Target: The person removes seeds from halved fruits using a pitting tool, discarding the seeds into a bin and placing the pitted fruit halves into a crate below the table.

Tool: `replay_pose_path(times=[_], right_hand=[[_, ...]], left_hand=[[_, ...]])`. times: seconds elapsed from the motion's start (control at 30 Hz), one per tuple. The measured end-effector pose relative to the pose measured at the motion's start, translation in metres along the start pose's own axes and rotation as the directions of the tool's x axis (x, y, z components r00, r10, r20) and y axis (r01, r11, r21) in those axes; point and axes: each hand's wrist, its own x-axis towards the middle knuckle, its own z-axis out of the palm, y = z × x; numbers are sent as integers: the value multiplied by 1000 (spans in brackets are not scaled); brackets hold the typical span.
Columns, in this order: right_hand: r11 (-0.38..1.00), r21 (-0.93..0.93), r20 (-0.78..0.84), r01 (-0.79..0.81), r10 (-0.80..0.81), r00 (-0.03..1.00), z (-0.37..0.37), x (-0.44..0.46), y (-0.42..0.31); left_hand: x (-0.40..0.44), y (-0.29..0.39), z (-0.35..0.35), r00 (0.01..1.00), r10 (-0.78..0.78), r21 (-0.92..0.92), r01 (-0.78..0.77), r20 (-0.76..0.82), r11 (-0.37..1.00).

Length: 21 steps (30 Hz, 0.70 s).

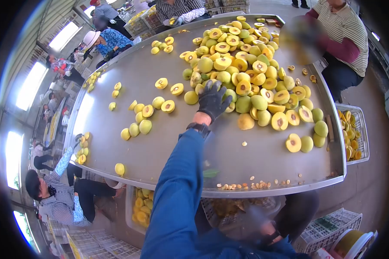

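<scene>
My left hand (pixel 212 102), in a dark glove, reaches over the metal table (pixel 173 146). Its fingers are spread at the near-left edge of a big pile of halved yellow-green fruit (pixel 243 89), touching or just above it. A whole-looking fruit (pixel 191 97) lies just left of the glove. My right hand (pixel 257 219) is low, below the table's near edge, in front of a crate (pixel 209 211); it is smeared by motion, and whatever it holds cannot be made out. Small pits (pixel 259 185) lie along the near edge.
Loose fruit halves (pixel 147 111) are scattered to the left. A raised metal rim (pixel 263 192) edges the table. A wooden-handled tool (pixel 330 128) lies at the right. Crates of fruit stand at the right (pixel 365 134) and below left (pixel 129 207). Several people sit around the table.
</scene>
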Motion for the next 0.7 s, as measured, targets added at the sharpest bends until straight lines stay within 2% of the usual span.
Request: replay_pose_path(times=[0.03,0.13,0.2,0.23,0.3,0.33,0.37,0.4,0.47,0.57,0.6,0.7], right_hand=[[999,-25,-18,42,-43,999,-1,0,-2],[992,60,19,113,-114,993,23,-2,19],[994,26,67,102,-103,992,20,-3,18],[995,-61,90,84,-78,993,-4,-4,-9],[983,-176,134,45,-21,991,-19,0,-29],[978,-207,162,25,9,987,-19,1,-30],[971,-240,188,6,41,981,-19,3,-29],[976,-215,173,18,20,985,-13,3,-20],[985,-163,142,48,-25,990,6,2,4],[994,-112,148,18,-1,989,-3,13,-8],[996,-93,148,19,-5,989,-8,15,-14],[999,-42,146,31,-25,989,-14,18,-24]], left_hand=[[-13,-1,-2,1000,21,-23,-21,-15,1000],[-55,1,-22,997,47,-163,-56,-58,985],[-80,4,-49,985,160,-276,-138,61,951],[-86,-1,-63,969,220,-333,-171,115,927],[-84,-23,-77,985,173,-332,-164,-4,929],[-78,-40,-82,982,126,-273,-162,-144,948],[-72,-73,-68,972,30,-245,-88,-232,965],[-71,-106,-57,957,-31,-107,1,-287,994],[-66,-161,-40,964,-205,46,215,-170,975],[-52,-190,-16,931,-364,-136,357,-28,924],[-46,-190,-5,939,-341,-72,343,32,937],[-29,-178,16,969,-200,-130,220,147,967]])
